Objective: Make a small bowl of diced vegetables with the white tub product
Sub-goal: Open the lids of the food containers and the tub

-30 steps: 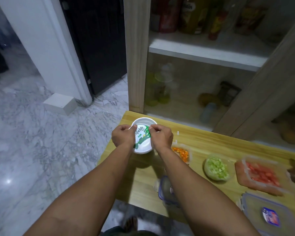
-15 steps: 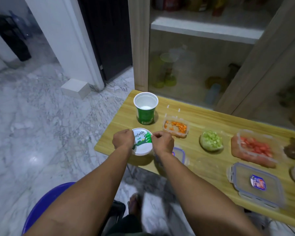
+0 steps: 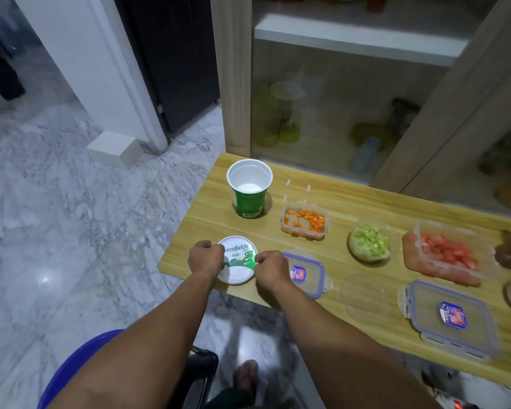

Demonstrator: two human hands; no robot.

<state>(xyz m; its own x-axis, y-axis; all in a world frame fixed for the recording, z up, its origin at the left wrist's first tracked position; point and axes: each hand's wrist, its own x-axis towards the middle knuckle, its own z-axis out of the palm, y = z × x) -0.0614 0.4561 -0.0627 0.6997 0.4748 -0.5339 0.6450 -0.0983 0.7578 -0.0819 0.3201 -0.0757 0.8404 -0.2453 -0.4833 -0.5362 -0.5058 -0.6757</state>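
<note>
Head view: left hand and right hand each pinch the round white foil lid at the wooden tabletop edge, near the open green-and-white yoghurt tub. Best laid flat, printed side up.

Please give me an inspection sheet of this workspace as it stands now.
Surface: wooden table, narrow, set against a glass-fronted cabinet.
Job's things: open green tub, upright, white product low inside; its lid held over the table's near edge; diced carrot, diced green vegetable and diced red vegetable, each in its own container; clear bowl.
Clutter: two clip lids, one partly behind the right hand.
Grips: left hand and right hand pinch the lid at opposite edges.
Cables: possibly one at bottom right; unclear.
Surroundings: marble floor, blue seat, dark door.
</note>
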